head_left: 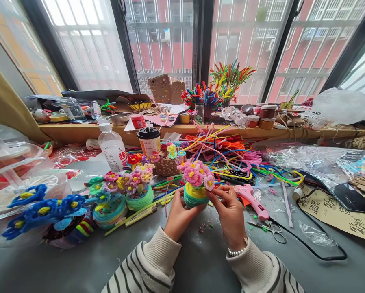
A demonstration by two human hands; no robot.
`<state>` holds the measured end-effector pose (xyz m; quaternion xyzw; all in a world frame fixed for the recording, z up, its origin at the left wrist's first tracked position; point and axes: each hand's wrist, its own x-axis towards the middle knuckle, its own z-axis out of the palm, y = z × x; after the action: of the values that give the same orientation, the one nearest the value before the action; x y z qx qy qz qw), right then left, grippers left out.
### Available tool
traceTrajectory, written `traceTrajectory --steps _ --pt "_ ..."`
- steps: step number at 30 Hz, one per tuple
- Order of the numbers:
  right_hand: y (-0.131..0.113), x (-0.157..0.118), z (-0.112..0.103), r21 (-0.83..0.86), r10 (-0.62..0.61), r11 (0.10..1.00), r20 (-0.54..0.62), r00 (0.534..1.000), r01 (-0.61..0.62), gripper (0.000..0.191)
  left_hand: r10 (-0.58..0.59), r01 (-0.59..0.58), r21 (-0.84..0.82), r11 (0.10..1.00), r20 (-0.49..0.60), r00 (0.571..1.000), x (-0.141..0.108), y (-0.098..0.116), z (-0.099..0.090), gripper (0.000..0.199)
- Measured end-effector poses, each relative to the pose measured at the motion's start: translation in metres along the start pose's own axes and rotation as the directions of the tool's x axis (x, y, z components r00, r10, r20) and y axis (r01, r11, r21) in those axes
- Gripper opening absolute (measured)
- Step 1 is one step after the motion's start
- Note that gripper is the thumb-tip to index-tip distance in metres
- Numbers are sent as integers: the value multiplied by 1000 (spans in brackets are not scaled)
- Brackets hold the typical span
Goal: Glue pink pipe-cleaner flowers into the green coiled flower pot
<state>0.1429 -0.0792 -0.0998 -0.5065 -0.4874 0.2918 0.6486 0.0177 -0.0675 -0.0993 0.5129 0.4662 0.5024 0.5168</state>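
Yarn-wrapped pot (194,198), yellow over teal, sits between the two hands, roughly upright, bunch of pink fuzzy flowers (193,171) on top. Left hand (179,216) is curled round the pot's left and lower side, thumb across the front, firm-looking hold; it carries most of the contact. Right hand (231,215) comes in from the right, thumb and forefinger closed on the lower edge of the pale pink flower (209,182), the bunch's rightmost one; other fingers bent, not wrapped on the pot. So pot lies just right of left palm, and that flower is just up and left of right hand, clearly the nearer hand to it. Pot's long axis runs up from the gray table (205,264); whether its base touches the tabletop, can't tell. Pink glue gun (253,200) lies right of the right hand, nozzle end toward the pot side, cord trailing right; scissors (274,232) just below it, apart from the hand. Left of left hand: green pot (141,199) and striped blue pot (108,213), both topped with fuzzy flowers. Pile of pipe cleaners (231,151) behind the held pot, spreading right.
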Motion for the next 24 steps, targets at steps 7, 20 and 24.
traceTrajectory --steps 7,20,24 --pt "1 -2 1 -15 -12 1000 7 1000 12 20 9 -9 36 999 1 1000 -1 0 0 60" --pt "-2 -2 1 -9 -12 1000 13 1000 12 18 34 -33 75 997 -7 999 1 -2 0 62" --pt "-2 -3 1 6 14 1000 29 999 -14 19 19 -19 73 997 0 1000 0 -2 1 63"
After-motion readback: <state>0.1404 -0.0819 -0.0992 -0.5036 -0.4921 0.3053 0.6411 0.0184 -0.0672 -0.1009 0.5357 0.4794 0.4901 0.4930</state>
